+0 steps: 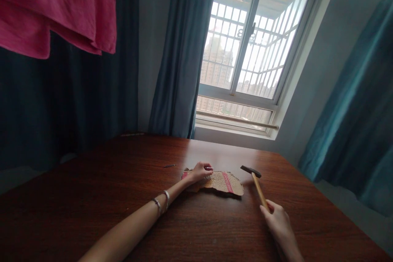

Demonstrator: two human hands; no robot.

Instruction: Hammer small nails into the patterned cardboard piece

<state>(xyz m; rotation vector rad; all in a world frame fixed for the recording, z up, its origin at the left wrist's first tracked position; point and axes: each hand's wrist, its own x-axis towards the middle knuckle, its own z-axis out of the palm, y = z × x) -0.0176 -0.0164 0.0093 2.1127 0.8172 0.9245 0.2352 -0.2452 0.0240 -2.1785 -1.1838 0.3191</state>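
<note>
My right hand point(278, 220) is wrapped round the wooden handle of a hammer point(260, 193). The hammer's dark metal head is raised at the far end, to the right of a flat brown piece of cardboard point(219, 182). This cardboard has a ragged edge, many small dark marks or holes and a red printed band. Over its left part, my left hand point(200, 172) has its fingers bent together in a pinch. Whatever lies between those fingertips is too small to make out. A thin dark rod point(170, 166) lies on the table left of the cardboard.
The brown wooden table point(147, 217) stretches below both arms, with its right edge running diagonally. Behind it are a barred window point(242, 49) and blue curtains point(181, 49). A pink cloth point(76, 8) hangs at the upper left.
</note>
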